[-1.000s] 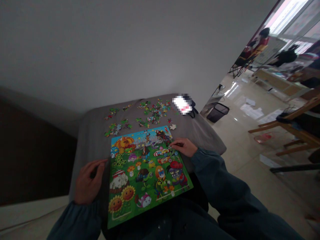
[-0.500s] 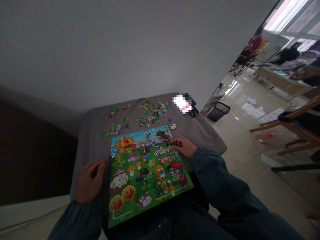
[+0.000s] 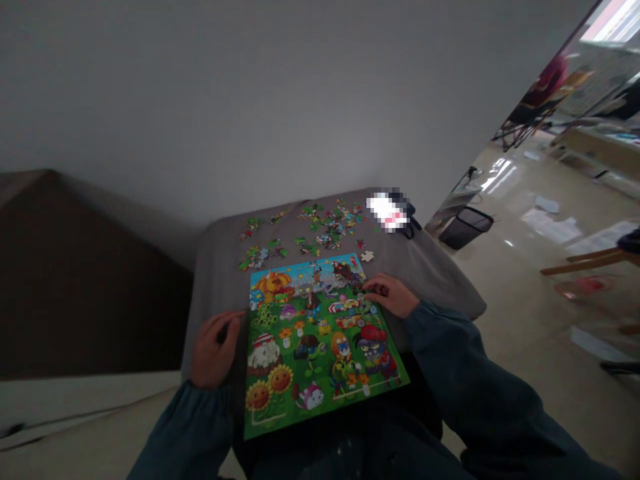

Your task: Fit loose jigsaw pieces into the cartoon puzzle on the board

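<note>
A colourful cartoon jigsaw puzzle (image 3: 320, 347) with sunflowers, mushrooms and zombies lies assembled on a grey cloth-covered table (image 3: 220, 267). My right hand (image 3: 390, 295) rests with curled fingertips on the puzzle's upper right edge; a dark spot at the fingers may be a piece, but I cannot tell. My left hand (image 3: 213, 350) sits on the cloth, its loosely parted fingers next to the puzzle's left edge, holding nothing. Beyond the puzzle lie several scattered loose puzzle pieces (image 3: 327, 225), and a single pale piece (image 3: 367, 256) sits near its top right corner.
A pixelated, blurred object (image 3: 388, 211) sits at the table's far corner. A wall rises behind the table. To the right, a black mesh wastebasket (image 3: 466, 227) stands on a shiny tiled floor (image 3: 520, 280) scattered with papers, and a wooden chair (image 3: 585, 260) is at the right edge.
The whole scene has shifted right in view as my head turned. Both hands stay in about the same places relative to the puzzle.
</note>
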Action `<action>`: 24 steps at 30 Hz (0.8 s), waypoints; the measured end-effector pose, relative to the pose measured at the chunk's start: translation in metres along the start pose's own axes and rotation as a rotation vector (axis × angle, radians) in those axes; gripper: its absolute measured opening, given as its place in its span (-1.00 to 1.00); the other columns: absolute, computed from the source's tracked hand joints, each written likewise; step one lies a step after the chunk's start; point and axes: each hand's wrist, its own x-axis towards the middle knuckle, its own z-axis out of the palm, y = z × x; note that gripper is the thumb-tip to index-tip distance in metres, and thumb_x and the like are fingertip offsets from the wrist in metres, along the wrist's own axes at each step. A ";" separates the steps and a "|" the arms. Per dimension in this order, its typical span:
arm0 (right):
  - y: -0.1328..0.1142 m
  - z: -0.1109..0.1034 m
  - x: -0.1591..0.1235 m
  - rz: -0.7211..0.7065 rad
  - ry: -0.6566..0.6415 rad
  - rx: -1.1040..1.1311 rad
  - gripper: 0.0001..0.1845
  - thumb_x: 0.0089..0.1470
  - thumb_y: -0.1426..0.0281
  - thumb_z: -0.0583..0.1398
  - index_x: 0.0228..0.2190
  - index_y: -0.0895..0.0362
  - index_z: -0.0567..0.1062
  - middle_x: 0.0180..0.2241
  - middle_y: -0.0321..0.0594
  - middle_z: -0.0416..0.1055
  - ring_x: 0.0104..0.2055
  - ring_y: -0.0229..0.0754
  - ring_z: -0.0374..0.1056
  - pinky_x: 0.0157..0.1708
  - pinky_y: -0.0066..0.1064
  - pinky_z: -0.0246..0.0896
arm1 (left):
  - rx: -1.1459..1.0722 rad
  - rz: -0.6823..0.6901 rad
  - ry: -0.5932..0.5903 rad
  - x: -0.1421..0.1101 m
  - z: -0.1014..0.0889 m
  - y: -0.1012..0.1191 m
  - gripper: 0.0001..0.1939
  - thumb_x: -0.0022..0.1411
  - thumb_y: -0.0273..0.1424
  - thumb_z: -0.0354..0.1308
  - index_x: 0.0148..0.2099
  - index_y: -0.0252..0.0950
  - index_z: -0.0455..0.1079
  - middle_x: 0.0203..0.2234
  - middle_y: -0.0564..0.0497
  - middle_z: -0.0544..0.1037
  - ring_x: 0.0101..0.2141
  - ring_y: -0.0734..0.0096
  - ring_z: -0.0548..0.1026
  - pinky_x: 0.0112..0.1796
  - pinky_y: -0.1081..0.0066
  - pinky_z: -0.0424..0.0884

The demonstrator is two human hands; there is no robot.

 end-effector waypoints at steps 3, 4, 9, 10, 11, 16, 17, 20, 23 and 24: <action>0.001 -0.017 0.005 0.044 -0.131 0.073 -0.61 0.11 0.06 0.22 -0.19 0.07 0.57 -0.34 -0.20 0.51 -0.34 -0.15 0.41 -0.32 -0.29 0.35 | -0.004 0.004 0.009 -0.001 0.000 0.001 -0.54 0.28 -0.01 0.00 -0.18 -0.21 0.58 -0.21 -0.07 0.60 -0.13 0.19 0.51 -0.03 0.22 0.41; 0.002 -0.026 0.009 0.041 -0.165 0.072 -0.59 0.13 0.04 0.20 -0.16 0.07 0.57 -0.31 -0.18 0.54 -0.30 -0.12 0.45 -0.28 -0.27 0.38 | -0.007 0.007 0.010 -0.001 0.000 0.001 -0.55 0.29 -0.02 0.00 -0.18 -0.20 0.58 -0.21 -0.06 0.60 -0.13 0.20 0.51 -0.03 0.22 0.41; 0.013 -0.073 0.060 -0.015 -0.030 -0.117 -0.51 0.14 0.00 0.16 -0.13 0.10 0.57 -0.23 -0.10 0.58 -0.24 -0.05 0.48 -0.21 -0.19 0.40 | -0.036 0.010 0.011 0.000 0.000 0.001 -0.57 0.29 -0.04 0.01 -0.18 -0.19 0.58 -0.21 -0.05 0.60 -0.13 0.20 0.51 -0.01 0.20 0.40; 0.016 -0.076 0.072 -0.020 0.013 -0.138 -0.50 0.14 0.00 0.16 -0.13 0.12 0.57 -0.23 -0.08 0.57 -0.24 -0.04 0.48 -0.20 -0.17 0.39 | -0.036 0.009 0.013 0.000 0.000 0.001 -0.57 0.29 -0.04 0.02 -0.18 -0.20 0.58 -0.21 -0.06 0.60 -0.13 0.21 0.51 -0.01 0.20 0.40; 0.020 -0.077 0.083 -0.023 0.050 -0.155 -0.50 0.13 0.01 0.16 -0.11 0.13 0.56 -0.22 -0.06 0.56 -0.24 -0.03 0.47 -0.19 -0.15 0.38 | -0.034 0.009 0.014 0.000 0.000 0.001 -0.57 0.29 -0.04 0.02 -0.18 -0.20 0.58 -0.21 -0.06 0.61 -0.14 0.21 0.51 -0.02 0.20 0.41; 0.040 -0.053 0.107 -0.077 0.117 -0.243 -0.52 0.09 0.03 0.21 -0.16 0.14 0.60 -0.23 -0.01 0.53 -0.24 0.01 0.43 -0.18 -0.11 0.36 | -0.015 0.000 0.028 -0.002 -0.001 0.001 -0.56 0.29 -0.02 0.01 -0.18 -0.21 0.58 -0.22 -0.07 0.61 -0.14 0.20 0.52 -0.04 0.20 0.42; 0.043 -0.049 0.105 -0.096 0.111 -0.256 -0.53 0.08 0.03 0.23 -0.18 0.13 0.62 -0.22 -0.01 0.53 -0.21 0.03 0.43 -0.14 -0.08 0.35 | -0.011 -0.002 0.029 -0.002 -0.002 0.001 -0.55 0.30 -0.02 0.01 -0.18 -0.21 0.58 -0.21 -0.07 0.61 -0.13 0.20 0.52 -0.04 0.20 0.43; 0.050 -0.044 0.098 -0.142 0.092 -0.293 -0.59 0.04 0.04 0.28 -0.22 0.08 0.65 -0.16 0.00 0.52 -0.07 0.12 0.40 0.02 0.04 0.25 | 0.001 -0.008 0.023 -0.002 -0.002 0.002 -0.55 0.30 -0.01 0.00 -0.19 -0.20 0.58 -0.21 -0.07 0.61 -0.13 0.20 0.52 -0.02 0.20 0.43; 0.054 -0.047 0.094 -0.157 0.075 -0.326 -0.65 0.04 0.08 0.31 -0.23 0.05 0.67 -0.15 -0.01 0.51 -0.03 0.14 0.39 0.08 0.08 0.18 | -0.004 -0.012 0.006 -0.001 -0.003 0.003 -0.55 0.29 -0.02 0.01 -0.19 -0.21 0.58 -0.21 -0.07 0.61 -0.13 0.19 0.52 -0.02 0.18 0.42; 0.054 -0.047 0.094 -0.157 0.071 -0.336 -0.66 0.05 0.10 0.31 -0.22 0.05 0.67 -0.15 -0.02 0.51 -0.03 0.12 0.39 0.08 0.06 0.19 | -0.009 -0.012 0.001 0.000 -0.003 0.003 -0.55 0.29 -0.02 0.01 -0.19 -0.21 0.58 -0.22 -0.07 0.61 -0.14 0.19 0.52 -0.02 0.18 0.42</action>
